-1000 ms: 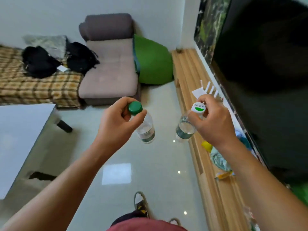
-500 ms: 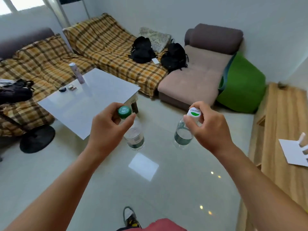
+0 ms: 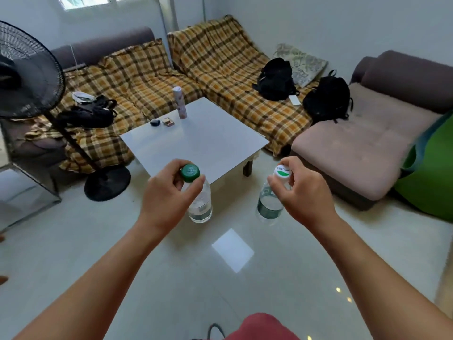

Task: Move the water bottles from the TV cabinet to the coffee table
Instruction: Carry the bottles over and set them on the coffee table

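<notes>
Swinging round from the TV cabinet, the view has left the wooden shelf and dark screen behind and now faces the white coffee table point(image 3: 196, 143), which sits closer and more central than half a second ago. Both hands hang over the tiled floor, short of the table's near corner. The left hand point(image 3: 166, 202) pinches the green-capped bottle point(image 3: 199, 204) by its neck, fingers closed round the cap; the right hand point(image 3: 301, 195) holds the white-capped bottle point(image 3: 268, 204) the same way, so both bottles dangle upright — neither touches anything else. This looks like the carrying step, midway between cabinet and table. Next comes a short advance and a lowering of each bottle onto bare tabletop, well apart from the tall can point(image 3: 180, 101) and small items point(image 3: 163, 122) at the far edge — set down base-first, since a neck pinch lets them swing.
</notes>
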Tool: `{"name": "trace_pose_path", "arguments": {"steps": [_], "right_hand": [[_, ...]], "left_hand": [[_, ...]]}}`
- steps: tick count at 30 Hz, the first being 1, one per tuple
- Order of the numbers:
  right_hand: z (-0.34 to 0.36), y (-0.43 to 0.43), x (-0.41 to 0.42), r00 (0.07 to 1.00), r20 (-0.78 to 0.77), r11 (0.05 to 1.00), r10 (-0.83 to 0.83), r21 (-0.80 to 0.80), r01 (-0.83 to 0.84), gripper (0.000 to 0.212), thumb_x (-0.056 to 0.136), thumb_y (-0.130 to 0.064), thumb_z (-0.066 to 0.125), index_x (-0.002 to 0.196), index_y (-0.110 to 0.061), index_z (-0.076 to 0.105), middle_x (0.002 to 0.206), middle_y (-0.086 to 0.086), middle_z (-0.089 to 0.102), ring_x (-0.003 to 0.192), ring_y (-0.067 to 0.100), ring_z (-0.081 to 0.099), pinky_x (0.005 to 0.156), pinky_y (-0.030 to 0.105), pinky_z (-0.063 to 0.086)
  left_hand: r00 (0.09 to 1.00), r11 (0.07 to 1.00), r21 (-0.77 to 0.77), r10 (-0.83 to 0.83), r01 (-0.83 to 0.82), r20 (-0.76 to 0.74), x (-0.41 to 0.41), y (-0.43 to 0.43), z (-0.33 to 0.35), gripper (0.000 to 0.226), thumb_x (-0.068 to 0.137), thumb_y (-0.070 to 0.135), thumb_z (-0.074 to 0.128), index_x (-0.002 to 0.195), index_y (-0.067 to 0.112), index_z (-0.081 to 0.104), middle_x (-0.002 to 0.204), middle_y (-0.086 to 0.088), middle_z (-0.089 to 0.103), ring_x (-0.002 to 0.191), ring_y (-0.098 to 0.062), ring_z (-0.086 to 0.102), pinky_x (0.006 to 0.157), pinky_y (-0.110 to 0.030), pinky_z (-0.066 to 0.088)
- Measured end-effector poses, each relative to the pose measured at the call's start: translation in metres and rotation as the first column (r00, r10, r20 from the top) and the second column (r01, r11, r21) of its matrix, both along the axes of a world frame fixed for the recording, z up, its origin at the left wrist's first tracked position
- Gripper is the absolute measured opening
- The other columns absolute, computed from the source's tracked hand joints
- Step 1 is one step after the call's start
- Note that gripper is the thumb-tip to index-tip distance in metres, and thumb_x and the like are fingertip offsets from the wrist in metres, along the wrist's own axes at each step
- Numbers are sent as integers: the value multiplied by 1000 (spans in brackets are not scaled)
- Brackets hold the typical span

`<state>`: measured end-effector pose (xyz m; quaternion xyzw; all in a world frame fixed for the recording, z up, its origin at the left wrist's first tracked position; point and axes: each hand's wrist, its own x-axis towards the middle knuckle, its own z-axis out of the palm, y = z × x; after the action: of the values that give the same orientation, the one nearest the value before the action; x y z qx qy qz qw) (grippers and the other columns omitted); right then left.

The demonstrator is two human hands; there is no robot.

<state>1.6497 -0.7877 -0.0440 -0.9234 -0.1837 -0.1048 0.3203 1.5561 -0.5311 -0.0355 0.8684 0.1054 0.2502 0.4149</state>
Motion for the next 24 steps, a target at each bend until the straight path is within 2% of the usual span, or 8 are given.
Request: {"name": "trace_pose_path", "arguments": {"steps": [5,8,12,15,20,24], "right_hand": [[-5,46,53,997,-1,996,80,-28,-80,28,92,-44,66,108,-25,54,89,5,73,74,26,67,61,42,56],[-13,69,91,994,-21,993,112,-23,-112,28,93,-43,67,109,-23,55,91,5,73,74,25,68,59,38,54],[-28,95,154,987,-61,989,146,8,-145,28,93,-43,66,108,-22,57,91,3,73,77,25,69,64,41,58],[-35,110,212,981,-96,986,168,21,-167,27,92,-43,66,107,-23,57,85,-3,69,76,23,67,63,33,49],[-34,126,304,966,-110,972,233,39,-230,25,92,-42,66,104,-23,55,79,-6,65,71,20,63,63,37,51],[-34,143,365,957,-99,962,272,23,-271,27,92,-43,65,107,-22,56,86,-2,71,76,23,67,67,41,55]], "left_hand": [[998,998,-12,62,-63,-22,39,37,-9,19,90,28,75,102,16,68,58,10,42,54,-12,37,58,-30,38],[994,995,-34,96,-98,-43,69,51,-16,17,90,27,75,101,17,67,57,10,41,54,-13,36,59,-30,38],[985,988,-27,151,-154,-77,121,66,-25,18,91,29,74,103,19,67,58,9,40,55,-11,36,59,-30,38],[973,979,-34,198,-203,-118,169,76,-31,17,90,31,75,103,23,67,59,4,41,53,-11,36,59,-29,37],[961,966,-49,246,-253,-127,245,84,-30,18,90,29,75,103,21,66,60,1,42,57,-16,37,60,-33,37],[951,955,-51,284,-292,-126,303,96,-29,21,90,30,75,106,19,66,62,1,45,60,-16,39,60,-33,39]]}}
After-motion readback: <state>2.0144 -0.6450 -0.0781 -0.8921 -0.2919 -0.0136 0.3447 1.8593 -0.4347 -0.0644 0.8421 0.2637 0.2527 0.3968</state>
